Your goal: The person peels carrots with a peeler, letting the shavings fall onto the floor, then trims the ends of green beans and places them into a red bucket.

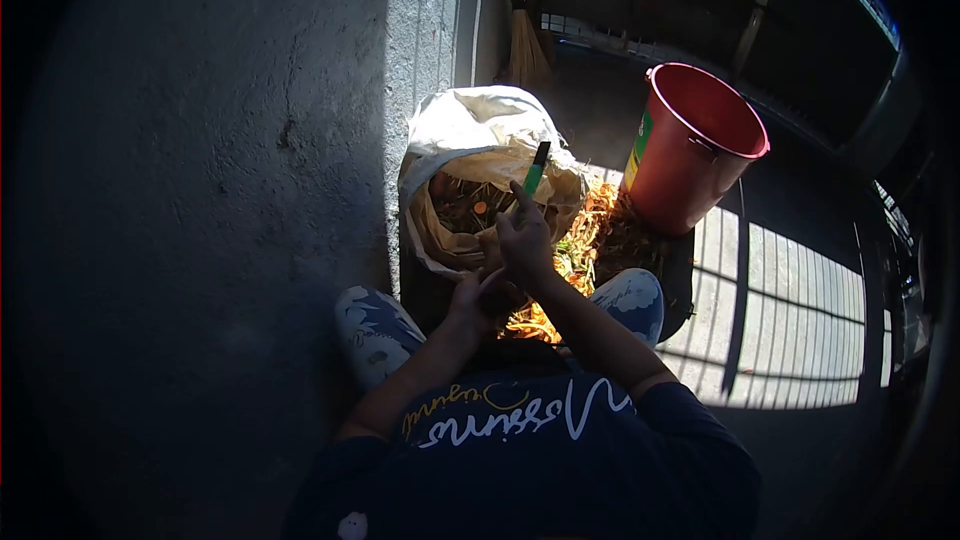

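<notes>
1. Gripping a slim tool point(534, 178) in the right hand point(525, 238), with curled fingers closed about its green part.
2. Pointing the tool's black end upward and to the far side, in front of the right part of the mouth of a sack point(487, 112).
3. Holding the left hand point(470, 308) lower, nearer and a little left of the right hand, with hardly any gap showing between the two.
4. Being unable to tell about any pinch or load in the left hand, owing to deep shade under the right one.
5. Sitting with patterned knees point(375, 330) parted, one to the left and one to the right of both hands.
6. Facing the pale sack, close to the wall point(230, 170) on the left and gaping toward the near side.
7. Showing dark scraps point(452, 212) inside the sack, along with a round orange slice point(481, 207).
8. Having orange and green peelings point(575, 255) in bright sun right of the sack, reaching from between the knees toward a red bucket point(680, 180).
9. Facing that bucket on the far right, just beside the peelings, with its open top upward.
10. Having a broom point(525, 50) upright beyond the sack, and barred sunlight point(790, 310) on the floor at right.
11. Wearing a dark shirt point(520, 470) with white and gold lettering.
</notes>
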`<state>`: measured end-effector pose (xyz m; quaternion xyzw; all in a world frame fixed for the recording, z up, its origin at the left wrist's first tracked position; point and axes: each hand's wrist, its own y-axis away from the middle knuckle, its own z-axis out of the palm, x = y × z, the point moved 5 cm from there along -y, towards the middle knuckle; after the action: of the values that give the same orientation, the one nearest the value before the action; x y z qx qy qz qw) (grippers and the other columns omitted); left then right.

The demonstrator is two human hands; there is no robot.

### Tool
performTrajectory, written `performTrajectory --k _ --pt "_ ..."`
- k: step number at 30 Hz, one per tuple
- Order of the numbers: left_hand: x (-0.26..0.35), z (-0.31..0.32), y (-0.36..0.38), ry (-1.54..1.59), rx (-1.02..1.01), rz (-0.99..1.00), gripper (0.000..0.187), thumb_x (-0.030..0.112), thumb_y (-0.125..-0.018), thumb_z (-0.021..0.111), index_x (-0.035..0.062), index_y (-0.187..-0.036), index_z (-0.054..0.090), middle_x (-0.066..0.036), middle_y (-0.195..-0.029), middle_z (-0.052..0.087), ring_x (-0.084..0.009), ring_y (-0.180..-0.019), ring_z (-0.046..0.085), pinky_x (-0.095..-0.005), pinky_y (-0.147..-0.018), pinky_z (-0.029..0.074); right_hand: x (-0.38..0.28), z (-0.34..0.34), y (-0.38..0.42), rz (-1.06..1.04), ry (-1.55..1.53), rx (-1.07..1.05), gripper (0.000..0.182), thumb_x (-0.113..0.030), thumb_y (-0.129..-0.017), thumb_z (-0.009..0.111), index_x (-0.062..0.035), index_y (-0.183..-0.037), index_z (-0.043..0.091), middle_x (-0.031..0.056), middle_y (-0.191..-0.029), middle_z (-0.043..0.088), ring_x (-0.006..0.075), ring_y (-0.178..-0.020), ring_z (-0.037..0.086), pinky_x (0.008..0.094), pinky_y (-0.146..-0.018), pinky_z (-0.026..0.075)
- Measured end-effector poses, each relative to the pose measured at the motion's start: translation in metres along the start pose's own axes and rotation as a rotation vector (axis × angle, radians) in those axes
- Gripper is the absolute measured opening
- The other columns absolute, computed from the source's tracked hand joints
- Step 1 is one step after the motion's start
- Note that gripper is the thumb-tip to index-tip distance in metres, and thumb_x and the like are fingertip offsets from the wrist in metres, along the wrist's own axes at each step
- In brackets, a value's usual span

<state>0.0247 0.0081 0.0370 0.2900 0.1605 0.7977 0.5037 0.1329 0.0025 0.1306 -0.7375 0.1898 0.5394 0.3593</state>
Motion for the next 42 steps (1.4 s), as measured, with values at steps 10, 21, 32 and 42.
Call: performTrajectory --k 10,21,32,42 --pt "-0.017 -0.002 0.018 -0.164 -0.092 -0.104 0.029 0.024 -0.090 0.034 0.0026 -0.098 0.052 -0.008 -0.078 0.059 -0.0186 -0.065 0.059 -0.0331 -0.058 0.052 0.064 -0.016 -0.041 0.019 0.226 0.119 0.045 -0.012 -0.074 0.052 -0.0017 -0.117 0.049 0.0159 -0.072 0.056 0.0222 -0.064 0.057 0.0335 -0.061 0.045" --pt "0.003 -0.002 0.008 -0.095 -0.055 -0.104 0.031 0.028 -0.090 0.035 0.0044 -0.104 0.050 -0.010 -0.086 0.060 -0.0248 -0.070 0.061 -0.0369 -0.056 0.053 0.026 -0.014 -0.020 0.063 0.078 0.074 0.043 -0.006 -0.075 0.053 -0.0009 -0.117 0.048 0.0137 -0.074 0.053 0.0193 -0.063 0.052 0.0324 -0.061 0.044" --pt "-0.018 -0.012 0.025 -0.326 -0.173 -0.226 0.024 0.024 -0.091 0.034 0.0061 -0.098 0.047 -0.006 -0.077 0.055 -0.0182 -0.059 0.058 -0.0359 -0.050 0.052 0.079 -0.040 -0.057 -0.123 0.435 0.227 0.043 -0.006 -0.075 0.051 -0.0039 -0.118 0.047 0.0214 -0.084 0.052 0.0337 -0.073 0.056 0.0383 -0.065 0.046" --pt "-0.010 -0.016 -0.009 -0.054 -0.094 -0.223 0.036 0.031 -0.090 0.037 0.0039 -0.111 0.047 -0.011 -0.091 0.059 -0.0229 -0.079 0.061 -0.0369 -0.063 0.052 0.045 -0.028 -0.026 0.044 0.116 0.075 0.042 -0.014 -0.080 0.054 -0.0016 -0.119 0.047 0.0002 -0.062 0.043 0.0092 -0.054 0.042 0.0257 -0.050 0.037"
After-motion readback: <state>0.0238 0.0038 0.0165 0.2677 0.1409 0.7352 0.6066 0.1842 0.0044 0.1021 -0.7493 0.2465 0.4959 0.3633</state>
